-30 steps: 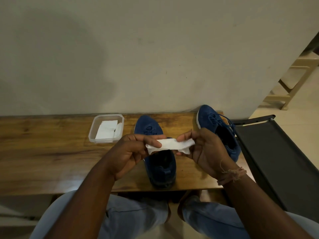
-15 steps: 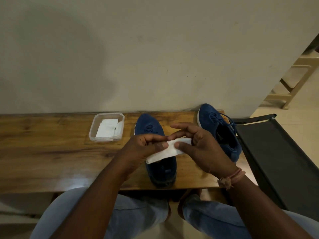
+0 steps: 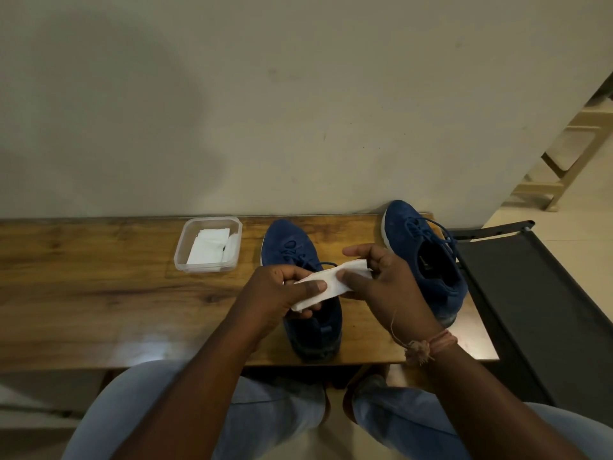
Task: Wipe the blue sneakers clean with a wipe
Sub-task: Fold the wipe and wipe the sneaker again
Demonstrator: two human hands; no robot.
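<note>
Two blue sneakers stand on the wooden table (image 3: 99, 293), toes toward the wall. The left sneaker (image 3: 292, 250) is right under my hands, its middle hidden by them. The right sneaker (image 3: 428, 260) stands near the table's right end. Above the left sneaker I hold a folded white wipe (image 3: 326, 287) with both hands. My left hand (image 3: 282, 293) pinches its lower left end between thumb and fingers. My right hand (image 3: 381, 280) holds its upper right end, thumb on top, index finger stretched out.
A clear plastic tub (image 3: 185, 250) with white wipes sits at the back of the table, left of the sneakers. A black frame with dark fabric (image 3: 530, 293) stands to the right of the table. A plain wall rises behind. My knees are under the table's front edge.
The wipe went from level to slanted, its left end lower. My right hand turned so its thumb lies on the wipe. Both hands stayed above the left sneaker.
</note>
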